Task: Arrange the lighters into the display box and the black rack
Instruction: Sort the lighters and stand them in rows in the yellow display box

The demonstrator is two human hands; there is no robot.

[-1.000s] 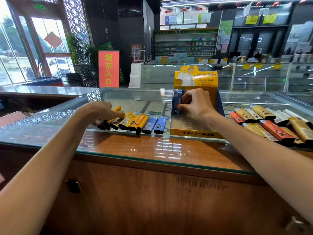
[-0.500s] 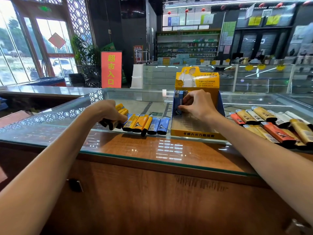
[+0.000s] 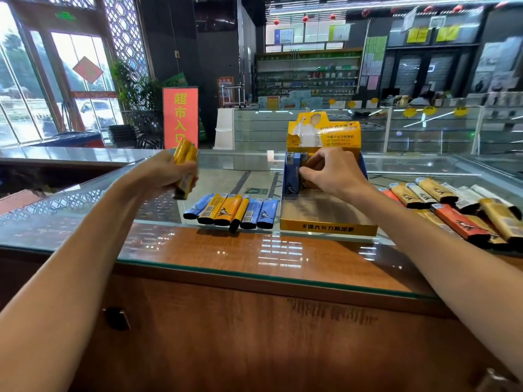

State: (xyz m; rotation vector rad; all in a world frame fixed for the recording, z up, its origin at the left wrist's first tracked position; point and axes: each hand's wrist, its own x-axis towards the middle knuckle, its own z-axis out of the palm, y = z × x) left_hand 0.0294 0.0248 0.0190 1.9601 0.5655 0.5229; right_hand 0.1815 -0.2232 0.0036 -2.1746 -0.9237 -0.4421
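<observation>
Early stage: yellow cardboard display box holds few blue lighters, right hand pinching one there, left hand gripping yellow lighters, loose rows remain, no black rack visible.

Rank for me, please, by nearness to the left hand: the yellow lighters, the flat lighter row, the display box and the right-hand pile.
1. yellow lighters, gripped by the left hand
2. flat lighter row, lying below it
3. display box, centre right
4. right-hand pile, far right edge
</observation>
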